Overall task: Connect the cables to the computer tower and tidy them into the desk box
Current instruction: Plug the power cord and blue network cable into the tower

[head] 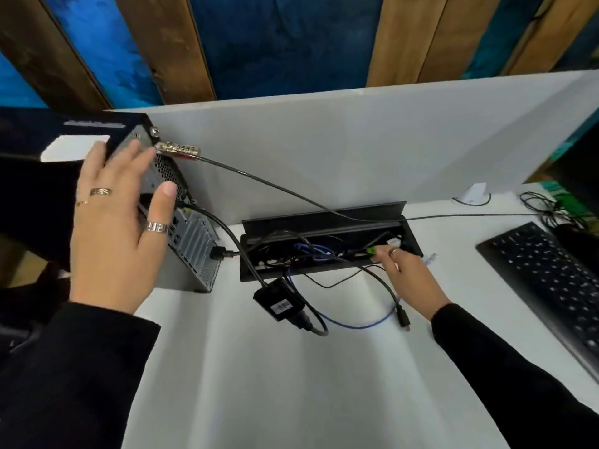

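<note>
The black computer tower (194,244) stands at the desk's left, its rear ports facing right. My left hand (116,222) is spread flat against its upper rear corner, fingers straight. The black desk box (324,218) is sunk into the desk with its lid up, full of tangled black and blue cables. My right hand (411,277) reaches into the box's right end, fingertips on a green-tipped cable (371,251). A black adapter (279,303) with a thick cable lies in front of the box. A blue cable (356,325) loops across the desk beside a loose black plug (403,317).
A combination lock (178,149) hangs on the tower's top corner, its cable (291,192) running right across the box. A black keyboard (551,273) lies at the right, with more cables (544,205) behind it. A grey partition (356,140) backs the white desk (291,384).
</note>
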The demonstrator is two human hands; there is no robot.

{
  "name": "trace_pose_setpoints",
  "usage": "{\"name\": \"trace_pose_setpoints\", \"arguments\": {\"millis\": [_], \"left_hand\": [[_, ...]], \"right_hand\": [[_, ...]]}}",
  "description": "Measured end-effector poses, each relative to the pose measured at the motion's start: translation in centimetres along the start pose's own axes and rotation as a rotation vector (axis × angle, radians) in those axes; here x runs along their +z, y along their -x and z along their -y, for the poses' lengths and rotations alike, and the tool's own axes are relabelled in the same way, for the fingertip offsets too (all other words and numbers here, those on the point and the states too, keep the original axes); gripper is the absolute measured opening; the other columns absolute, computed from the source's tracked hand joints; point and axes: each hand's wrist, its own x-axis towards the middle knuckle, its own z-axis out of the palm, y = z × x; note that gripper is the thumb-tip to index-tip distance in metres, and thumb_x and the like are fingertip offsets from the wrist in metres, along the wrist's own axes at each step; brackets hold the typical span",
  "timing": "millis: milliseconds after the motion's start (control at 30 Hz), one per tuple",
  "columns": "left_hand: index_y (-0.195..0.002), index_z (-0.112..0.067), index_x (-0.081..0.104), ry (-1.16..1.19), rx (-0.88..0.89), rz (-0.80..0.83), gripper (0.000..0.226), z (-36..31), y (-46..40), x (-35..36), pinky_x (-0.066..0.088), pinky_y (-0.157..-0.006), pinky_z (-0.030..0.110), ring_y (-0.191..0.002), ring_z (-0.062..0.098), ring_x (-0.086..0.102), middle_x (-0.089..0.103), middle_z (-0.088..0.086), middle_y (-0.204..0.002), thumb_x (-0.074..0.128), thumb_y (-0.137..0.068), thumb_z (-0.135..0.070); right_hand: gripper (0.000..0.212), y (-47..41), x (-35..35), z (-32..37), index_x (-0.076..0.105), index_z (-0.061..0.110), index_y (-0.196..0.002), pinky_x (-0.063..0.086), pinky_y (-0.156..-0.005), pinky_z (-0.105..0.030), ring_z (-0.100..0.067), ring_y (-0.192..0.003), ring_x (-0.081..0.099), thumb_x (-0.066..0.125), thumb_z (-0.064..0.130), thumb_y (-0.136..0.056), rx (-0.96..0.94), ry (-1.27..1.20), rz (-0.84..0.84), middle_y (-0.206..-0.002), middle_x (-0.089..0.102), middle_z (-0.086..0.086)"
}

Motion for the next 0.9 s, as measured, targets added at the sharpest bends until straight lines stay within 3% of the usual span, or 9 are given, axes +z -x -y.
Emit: {"name": "trace_pose_setpoints", "arguments": {"millis": [133,300,467,633,700,800,900], "left_hand": [[-0.136,-0.007,0.042,0.033,0.007,0.009,0.054,-0.5,1.4,0.5,-0.002,-0.107,0.001,-0.143,0.026,0.013,0.038,0.011,-0.147,0.032,-0.093,-0.040],[-0.133,-0.007,0.046,0.033,-0.018,0.030,0.053,-1.9,3.1,0.9,0.002,-0.104,-0.002,-0.140,0.026,0.023,0.042,0.012,-0.144,0.035,-0.092,-0.039],[-0.124,-0.009,0.054,0.070,-0.028,0.032,0.041,-4.1,5.2,0.4,0.013,-0.105,0.002,-0.129,0.024,0.038,0.051,0.004,-0.131,0.041,-0.092,-0.030],[-0.111,-0.024,0.058,0.331,-0.006,0.067,0.025,-9.4,8.9,1.7,0.032,-0.096,0.006,-0.109,0.000,0.051,0.057,-0.014,-0.113,0.045,-0.089,-0.026],[-0.100,-0.032,0.059,0.580,-0.116,0.187,0.018,-11.9,11.2,3.3,0.038,-0.084,0.003,-0.095,-0.005,0.058,0.062,-0.020,-0.101,0.048,-0.087,-0.029],[-0.091,-0.032,0.055,0.818,-0.479,0.512,0.003,-14.1,14.4,6.5,0.046,-0.064,0.010,-0.076,0.000,0.059,0.060,-0.012,-0.090,0.053,-0.089,-0.033],[-0.097,-0.031,0.044,0.755,-0.654,0.856,0.010,-14.8,16.4,9.4,0.051,-0.071,0.024,-0.078,0.002,0.056,0.054,-0.010,-0.102,0.050,-0.092,-0.036]], "right_hand": [[0.031,0.9,0.7,-2.6,0.062,0.007,-0.107,0.039,-0.076,-0.024,-0.025,-0.096,0.061,0.046,0.031,-0.095,0.131,0.034,0.097,-0.105,0.066,-0.010],[0.024,1.0,2.1,-3.7,0.056,0.009,-0.114,0.047,-0.076,-0.029,-0.025,-0.086,0.060,0.051,0.019,-0.094,0.182,0.109,0.134,-0.106,0.064,-0.010],[0.032,2.0,1.3,-2.1,0.043,0.018,-0.125,0.040,-0.057,-0.019,-0.019,-0.063,0.057,0.045,0.009,-0.094,0.067,0.000,0.169,-0.091,0.059,-0.002],[0.028,3.7,-0.3,0.4,0.041,0.025,-0.111,0.038,-0.050,-0.013,-0.009,-0.047,0.045,0.048,0.004,-0.093,0.001,-0.225,0.204,-0.087,0.059,0.001],[0.022,4.4,-0.6,1.2,0.046,0.026,-0.101,0.038,-0.049,-0.013,-0.006,-0.044,0.044,0.048,0.005,-0.093,0.002,-0.313,0.226,-0.084,0.059,0.000],[0.022,5.4,-1.1,2.6,0.048,0.025,-0.095,0.037,-0.045,-0.014,-0.009,-0.043,0.045,0.048,0.003,-0.093,0.053,-0.488,0.279,-0.081,0.057,-0.002],[0.022,6.1,-1.4,4.0,0.046,0.020,-0.105,0.035,-0.043,-0.016,-0.010,-0.042,0.045,0.051,0.004,-0.091,0.091,-0.640,0.331,-0.076,0.056,-0.001]]}}
